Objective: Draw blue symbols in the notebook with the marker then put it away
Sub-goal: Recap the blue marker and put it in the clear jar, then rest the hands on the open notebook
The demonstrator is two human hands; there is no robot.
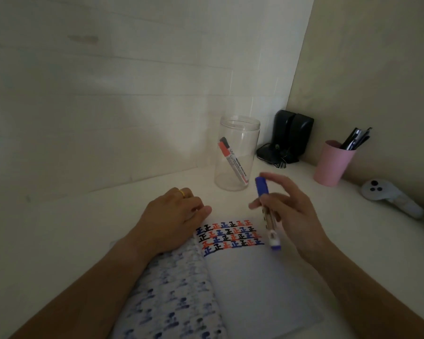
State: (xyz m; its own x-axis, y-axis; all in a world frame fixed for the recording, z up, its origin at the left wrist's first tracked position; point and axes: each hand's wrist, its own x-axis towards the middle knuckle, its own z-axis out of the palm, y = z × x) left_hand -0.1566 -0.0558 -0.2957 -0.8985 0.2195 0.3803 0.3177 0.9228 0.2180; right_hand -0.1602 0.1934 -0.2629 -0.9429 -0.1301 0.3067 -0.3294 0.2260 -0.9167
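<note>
1. The open white-paged notebook (242, 277) lies on the white table (59, 241), near the lower middle of the view; its right page is mostly blank below four rows of small black, red and blue symbols (230, 237) drawn across the top.
2. The notebook's left page shows faint blue, bled-through marks all over it.
3. The left hand (174, 216), with a gold ring on one finger, rests palm down on the top of the left page, fingers curled loosely with nothing in them; the fingertips lie just beside the upper left end of the symbol rows.
4. The right hand (287, 211) hangs above the top right corner of the notebook, closed around the white-barrelled blue marker (268, 216), thumb and lower fingers gripping the barrel while the index finger is stretched out loosely.
5. The marker is capped with its blue cap pointing up and away toward the jar; its blue rear end hangs just over the right end of the symbol rows.
6. A clear, lidless plastic jar (236, 152) stands upright on the table beyond the hands, near the wall; a red-capped white marker (233, 162) leans inside it.
7. To the right of the jar, in the corner, sit two black speakers (291, 133).
8. Further right stands a pink cup (333, 165) with dark pens (356, 139) in it, and beside that a white handheld controller (389, 196) lies on the table.
</note>
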